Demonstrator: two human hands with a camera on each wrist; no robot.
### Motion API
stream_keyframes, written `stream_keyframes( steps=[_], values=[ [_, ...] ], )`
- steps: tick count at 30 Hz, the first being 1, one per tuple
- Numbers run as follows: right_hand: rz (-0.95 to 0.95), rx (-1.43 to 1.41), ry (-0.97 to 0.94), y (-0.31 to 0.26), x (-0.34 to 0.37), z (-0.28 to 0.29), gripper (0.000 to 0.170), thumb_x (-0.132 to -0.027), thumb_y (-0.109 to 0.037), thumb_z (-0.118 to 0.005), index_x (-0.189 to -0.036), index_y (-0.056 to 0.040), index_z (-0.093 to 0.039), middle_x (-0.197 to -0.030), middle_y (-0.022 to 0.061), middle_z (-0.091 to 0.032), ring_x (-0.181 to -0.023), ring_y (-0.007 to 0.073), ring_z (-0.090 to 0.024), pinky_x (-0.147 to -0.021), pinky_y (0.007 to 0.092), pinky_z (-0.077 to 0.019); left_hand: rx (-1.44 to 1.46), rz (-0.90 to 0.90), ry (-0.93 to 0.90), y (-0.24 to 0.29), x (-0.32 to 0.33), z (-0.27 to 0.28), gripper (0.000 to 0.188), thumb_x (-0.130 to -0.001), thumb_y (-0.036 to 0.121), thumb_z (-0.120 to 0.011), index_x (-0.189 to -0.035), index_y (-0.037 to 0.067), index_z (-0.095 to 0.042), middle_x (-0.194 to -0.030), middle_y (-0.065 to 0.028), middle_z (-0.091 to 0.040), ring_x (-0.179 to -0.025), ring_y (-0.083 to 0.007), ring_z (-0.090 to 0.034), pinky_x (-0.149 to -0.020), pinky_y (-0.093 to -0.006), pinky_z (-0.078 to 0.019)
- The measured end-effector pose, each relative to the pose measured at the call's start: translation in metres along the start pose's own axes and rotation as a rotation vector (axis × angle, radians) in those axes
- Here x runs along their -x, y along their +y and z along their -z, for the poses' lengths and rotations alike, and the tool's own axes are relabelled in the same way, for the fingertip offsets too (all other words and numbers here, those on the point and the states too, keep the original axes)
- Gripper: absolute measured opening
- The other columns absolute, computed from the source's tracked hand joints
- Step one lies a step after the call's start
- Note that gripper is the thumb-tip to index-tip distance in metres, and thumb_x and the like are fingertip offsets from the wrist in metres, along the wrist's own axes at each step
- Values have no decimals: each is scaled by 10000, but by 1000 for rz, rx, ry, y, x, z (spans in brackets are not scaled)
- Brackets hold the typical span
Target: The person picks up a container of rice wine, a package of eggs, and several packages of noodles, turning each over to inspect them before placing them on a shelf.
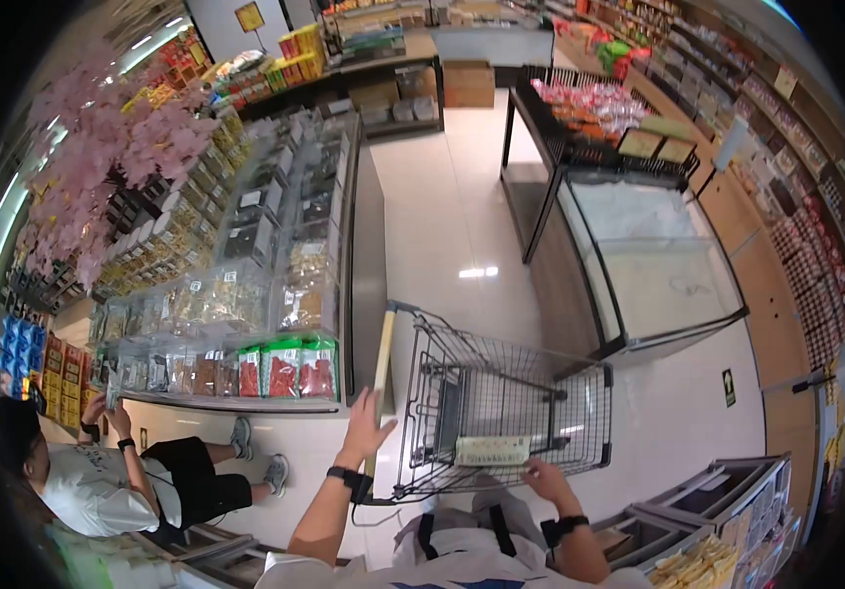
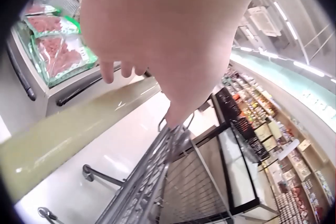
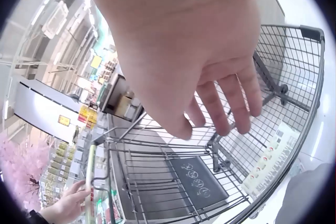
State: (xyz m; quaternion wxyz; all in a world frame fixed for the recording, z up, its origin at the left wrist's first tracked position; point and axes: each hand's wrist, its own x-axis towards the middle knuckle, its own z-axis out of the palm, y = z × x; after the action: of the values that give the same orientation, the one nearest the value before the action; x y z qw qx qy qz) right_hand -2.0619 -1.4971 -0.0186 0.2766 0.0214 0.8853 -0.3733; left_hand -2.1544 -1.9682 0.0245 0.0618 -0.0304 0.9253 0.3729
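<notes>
In the head view a wire shopping cart (image 1: pixel 501 393) stands sideways before me, its handle to the left. My left hand (image 1: pixel 366 432) rests on the pale yellow-green handle (image 1: pixel 383 348), thumb spread from the fingers; the left wrist view shows the handle (image 2: pixel 79 127) passing beneath that hand. My right hand (image 1: pixel 547 481) hovers by the cart's near side, holding nothing. Its fingers hang relaxed over the wire basket in the right wrist view. A pale printed panel (image 1: pixel 491 452) lies along the near side of the basket. Near the handle is a dark plate (image 3: pixel 197 182) with white icons.
Left stands a display of packaged dried goods, with red-and-green bags (image 1: pixel 285 368) at its front corner. A person (image 1: pixel 99 481) stands at lower left, holding a small object. A glass-topped case (image 1: pixel 653 255) is at right. Shelves line the far right; bins (image 1: pixel 717 491) stand nearby.
</notes>
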Motion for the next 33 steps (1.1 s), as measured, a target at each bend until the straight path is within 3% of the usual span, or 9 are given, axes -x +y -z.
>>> stream_keyframes(
  steps=[2,4,6,8,11,12,20,25,33],
  values=[
    [-120,-148,11,9,-39,4,392,-915,-272,-734,-1238,-56,-679,-946,157,-752,-842,272,-737,-760,392,-574,-34,-45,207,-6,-31,-20,705,-855,241,-804,-1442,13,-488,-1452,-309,-508,-1281,-408,-570,-1060,-472,-489],
    [-78,-351,176,73,-90,-30,373,-924,-233,-712,-1217,-7,-669,-936,122,-736,-768,210,-703,-666,363,-561,330,389,67,-12,-54,-41,567,-867,199,-799,-1328,-19,-553,-1048,-231,-734,-824,-275,-732,-719,-389,-587],
    [-214,-424,185,102,-120,-36,335,-928,-202,-686,-1197,-4,-660,-955,88,-733,-774,158,-683,-598,338,-538,247,501,76,-7,-61,-45,419,-883,202,-795,-1199,-6,-613,-682,-107,-705,-478,-170,-619,-470,-326,-492],
    [-444,-499,108,123,-146,-49,425,-901,-203,-706,-1257,16,-630,-938,148,-727,-828,240,-702,-744,385,-551,220,605,60,8,-61,-39,313,-904,228,-787,-1103,25,-656,-603,-58,-632,-453,-123,-563,-430,-297,-442],
    [-265,-15,-151,170,-177,-87,608,-822,-254,-764,-1352,-4,-602,-1379,285,-595,-1242,431,-596,-1036,505,-503,252,697,99,15,-67,-45,268,-924,233,-765,-1076,35,-668,-588,-28,-592,-453,-91,-535,-410,-270,-407],
    [-179,84,-196,193,-188,-102,684,-786,-231,-783,-1390,8,-567,-1513,285,-461,-1363,442,-492,-1119,524,-453,242,723,103,18,-68,-44,253,-931,231,-756,-1067,36,-670,-584,-18,-578,-457,-84,-532,-407,-261,-401],
    [-130,560,-457,206,-246,-164,966,-747,-134,-774,-1574,-43,-283,-1650,186,-286,-1522,416,-275,-1192,549,-350,201,801,116,20,-65,-54,192,-974,191,-714,-1038,15,-671,-658,17,-568,-524,-56,-543,-425,-239,-404],
    [-13,633,-212,212,-247,-185,622,-798,-42,-682,-1389,-76,-492,-1329,140,-529,-1324,370,-481,-1102,532,-399,210,814,162,20,-63,-58,119,-968,98,-695,-999,-16,-689,-638,22,-571,-563,-37,-488,-507,-247,-378],
    [27,542,-376,207,-250,-171,361,-855,-25,-590,-1212,-77,-611,-1144,190,-644,-1108,389,-638,-948,500,-514,191,801,172,13,-59,-60,124,-947,102,-692,-966,-21,-692,-632,-1,-575,-570,-53,-482,-522,-266,-392]
  ],
)
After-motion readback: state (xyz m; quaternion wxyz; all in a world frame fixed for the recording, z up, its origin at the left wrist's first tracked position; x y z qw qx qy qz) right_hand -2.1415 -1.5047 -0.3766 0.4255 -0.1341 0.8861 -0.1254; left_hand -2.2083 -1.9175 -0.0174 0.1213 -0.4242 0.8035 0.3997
